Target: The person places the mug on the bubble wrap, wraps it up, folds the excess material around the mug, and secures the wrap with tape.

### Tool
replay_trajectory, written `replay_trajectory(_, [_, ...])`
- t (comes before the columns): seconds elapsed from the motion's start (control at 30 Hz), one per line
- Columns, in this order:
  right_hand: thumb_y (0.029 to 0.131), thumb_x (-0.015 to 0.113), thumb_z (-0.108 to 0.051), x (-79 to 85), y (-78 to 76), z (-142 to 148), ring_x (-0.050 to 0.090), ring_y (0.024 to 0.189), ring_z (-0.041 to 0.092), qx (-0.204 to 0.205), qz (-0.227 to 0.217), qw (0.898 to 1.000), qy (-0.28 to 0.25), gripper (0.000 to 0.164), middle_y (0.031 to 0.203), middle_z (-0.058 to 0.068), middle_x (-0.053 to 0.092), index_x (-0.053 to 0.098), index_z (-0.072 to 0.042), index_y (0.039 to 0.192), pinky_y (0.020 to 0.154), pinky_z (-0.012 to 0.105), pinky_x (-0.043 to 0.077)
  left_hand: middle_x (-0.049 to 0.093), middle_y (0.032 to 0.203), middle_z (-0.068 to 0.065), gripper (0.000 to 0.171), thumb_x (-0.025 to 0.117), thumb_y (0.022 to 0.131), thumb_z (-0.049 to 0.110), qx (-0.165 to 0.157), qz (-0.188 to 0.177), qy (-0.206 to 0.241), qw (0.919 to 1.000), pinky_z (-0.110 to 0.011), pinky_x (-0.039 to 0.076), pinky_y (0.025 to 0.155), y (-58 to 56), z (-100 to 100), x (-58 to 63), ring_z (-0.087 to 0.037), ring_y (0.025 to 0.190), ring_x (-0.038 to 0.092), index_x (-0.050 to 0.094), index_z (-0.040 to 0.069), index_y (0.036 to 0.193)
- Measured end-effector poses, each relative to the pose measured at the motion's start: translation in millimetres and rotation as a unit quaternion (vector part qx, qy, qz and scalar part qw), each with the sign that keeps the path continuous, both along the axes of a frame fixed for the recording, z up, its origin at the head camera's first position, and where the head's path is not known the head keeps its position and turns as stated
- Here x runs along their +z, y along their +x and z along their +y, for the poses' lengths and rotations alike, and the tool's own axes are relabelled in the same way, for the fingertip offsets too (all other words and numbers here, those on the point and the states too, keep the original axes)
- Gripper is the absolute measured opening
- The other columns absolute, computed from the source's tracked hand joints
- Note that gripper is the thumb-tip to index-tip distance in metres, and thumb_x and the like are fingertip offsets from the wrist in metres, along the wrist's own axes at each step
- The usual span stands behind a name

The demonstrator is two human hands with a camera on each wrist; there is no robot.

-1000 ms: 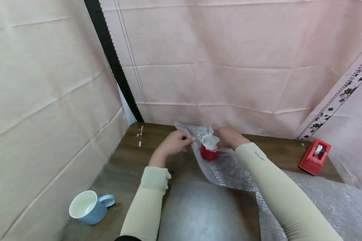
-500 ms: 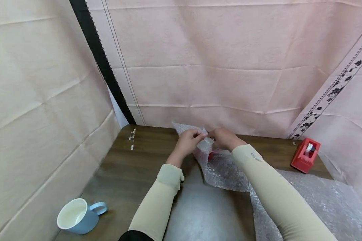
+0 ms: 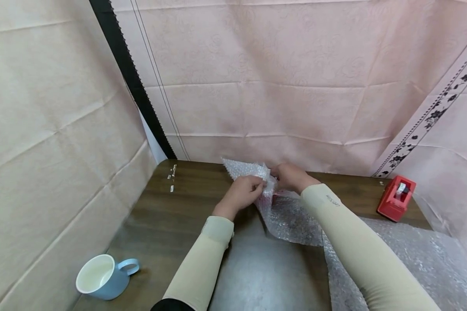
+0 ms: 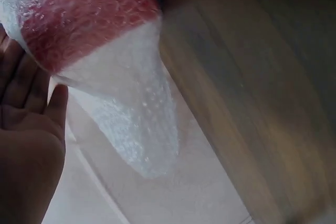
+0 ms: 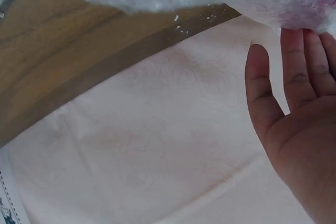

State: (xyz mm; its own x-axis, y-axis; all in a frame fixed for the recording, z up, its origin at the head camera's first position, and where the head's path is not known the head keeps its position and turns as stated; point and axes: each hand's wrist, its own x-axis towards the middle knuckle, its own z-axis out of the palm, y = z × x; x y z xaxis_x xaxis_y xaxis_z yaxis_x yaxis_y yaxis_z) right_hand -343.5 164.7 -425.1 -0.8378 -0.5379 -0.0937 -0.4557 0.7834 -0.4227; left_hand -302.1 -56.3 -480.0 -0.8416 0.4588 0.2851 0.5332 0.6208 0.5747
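A red cup [image 4: 97,17] shows through the bubble wrap [image 4: 131,98] drawn around it in the left wrist view. In the head view, this wrapped bundle stands near the table's back edge, its loose corner [image 3: 241,167] sticking up at the left. My left hand [image 3: 244,193] touches the wrap from the left, fingers against the sheet and thumb at its edge. From the right, my right hand [image 3: 292,178] presses the wrap with fairly straight fingertips; its thumb [image 5: 258,72] stands apart in the right wrist view. Most of the cup is hidden in the head view.
A light blue mug [image 3: 103,276] stands at the table's front left. A red tape dispenser [image 3: 396,198] sits at the right. More bubble wrap [image 3: 404,259] spreads over the right side. Cloth [image 3: 276,108] hangs behind the brown table [image 3: 190,181].
My left hand has moved right, bringing the wrap over the red cup, whose open top was visible earlier. Since then it has slid slightly lower. The right hand stays beside the bundle.
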Motion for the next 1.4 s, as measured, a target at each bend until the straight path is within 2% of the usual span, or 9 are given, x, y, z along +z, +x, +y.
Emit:
replay_trajectory(0.13, [0.086, 0.083, 0.007, 2.8, 2.6, 4, 0.073, 0.105, 0.034, -0.011, -0.061, 0.997, -0.049, 0.057, 0.113, 0.019, 0.077, 0.069, 0.004, 0.141, 0.078, 0.03, 0.056, 0.082, 0.141, -0.006, 0.033, 0.066, 0.107, 0.006, -0.031, 0.028, -0.03, 0.9987, -0.043, 0.061, 0.118, 0.7, -2, -1.5, -0.024, 0.137, 0.076, 0.084, 0.011, 0.135])
replay_trajectory(0.3, [0.095, 0.075, 0.013, 21.7, 16.1, 11, 0.037, 0.167, 0.054, 0.001, -0.179, 0.976, -0.124, 0.102, 0.186, 0.026, 0.029, 0.022, -0.004, 0.181, 0.125, 0.055, 0.052, 0.079, 0.147, -0.006, 0.037, 0.065, 0.108, 0.007, -0.043, 0.042, -0.059, 0.9964, -0.043, 0.054, 0.126, 3.8, -3, -3.7, -0.026, 0.146, 0.072, 0.082, 0.012, 0.14])
replay_trajectory(0.47, [0.105, 0.063, 0.0, 40.2, 30.0, 4, 0.058, 0.156, 0.045, 0.03, -0.014, 0.999, -0.015, 0.06, 0.17, 0.021, 0.058, 0.058, -0.001, 0.164, 0.128, 0.061, 0.049, 0.079, 0.148, -0.004, 0.037, 0.065, 0.108, 0.009, -0.028, 0.051, -0.068, 0.996, -0.043, 0.053, 0.128, 5.6, -5, -6.9, -0.025, 0.149, 0.069, 0.082, 0.015, 0.14])
replay_trajectory(0.6, [0.111, 0.063, -0.016, 30.0, 32.6, -6, 0.08, 0.119, 0.04, 0.038, 0.086, 0.991, 0.095, 0.032, 0.131, 0.02, 0.083, 0.08, 0.0, 0.134, 0.107, 0.057, 0.063, 0.079, 0.148, -0.002, 0.036, 0.066, 0.109, 0.011, -0.017, 0.059, -0.072, 0.9955, -0.044, 0.052, 0.129, 5.8, -6, -10.1, -0.024, 0.15, 0.068, 0.082, 0.016, 0.141])
replay_trajectory(0.8, [0.121, 0.053, -0.042, -20.8, -1.2, 4, 0.062, 0.074, 0.024, 0.015, 0.03, 0.996, 0.081, 0.046, 0.08, 0.007, 0.068, 0.074, -0.012, 0.094, 0.079, 0.047, 0.055, 0.078, 0.149, -0.001, 0.037, 0.066, 0.109, 0.011, -0.011, 0.058, -0.074, 0.9955, -0.044, 0.052, 0.129, 6.4, -3, -13.2, -0.024, 0.151, 0.068, 0.082, 0.017, 0.142])
replay_trajectory(1.03, [0.122, 0.053, -0.027, 3.4, 15.1, -9, 0.076, 0.108, 0.039, -0.063, -0.035, 0.996, 0.05, 0.04, 0.12, 0.025, 0.08, 0.079, 0.004, 0.125, 0.099, 0.056, 0.061, 0.08, 0.147, -0.005, 0.042, 0.053, 0.11, 0.001, 0.0, -0.035, 0.049, 0.9982, -0.046, 0.052, 0.129, 3.9, -3, -12.6, -0.025, 0.152, 0.066, 0.085, 0.011, 0.135])
replay_trajectory(1.17, [0.122, 0.05, -0.022, 10.9, 28.5, -12, 0.075, 0.125, 0.04, -0.075, -0.033, 0.996, 0.034, 0.041, 0.136, 0.026, 0.079, 0.074, 0.008, 0.137, 0.112, 0.059, 0.059, 0.082, 0.14, -0.013, 0.047, 0.043, 0.106, -0.007, 0.015, -0.15, 0.202, 0.9678, -0.05, 0.051, 0.13, -2.2, -5, -9.3, -0.031, 0.148, 0.069, 0.086, 0.002, 0.124])
replay_trajectory(1.3, [0.116, 0.066, -0.034, 5.9, 30.3, -17, 0.062, 0.079, 0.022, -0.098, -0.018, 0.995, 0.022, 0.041, 0.082, 0.007, 0.069, 0.074, -0.004, 0.09, 0.08, 0.043, 0.056, 0.081, 0.131, -0.025, 0.038, 0.038, 0.102, -0.013, 0.012, -0.207, 0.337, 0.9184, -0.05, 0.053, 0.126, -9.9, -7, -11.0, -0.028, 0.132, 0.075, 0.074, -0.01, 0.113])
replay_trajectory(1.4, [0.106, 0.079, -0.049, 3.5, 32.2, -24, 0.046, 0.065, 0.017, -0.117, 0.006, 0.992, 0.039, 0.054, 0.065, -0.005, 0.047, 0.056, -0.017, 0.069, 0.066, 0.035, 0.044, 0.082, 0.122, -0.027, 0.03, 0.039, 0.102, -0.017, 0.031, -0.175, 0.386, 0.9051, -0.044, 0.057, 0.122, -9.1, -10, -12.7, -0.025, 0.121, 0.077, 0.068, -0.013, 0.104])
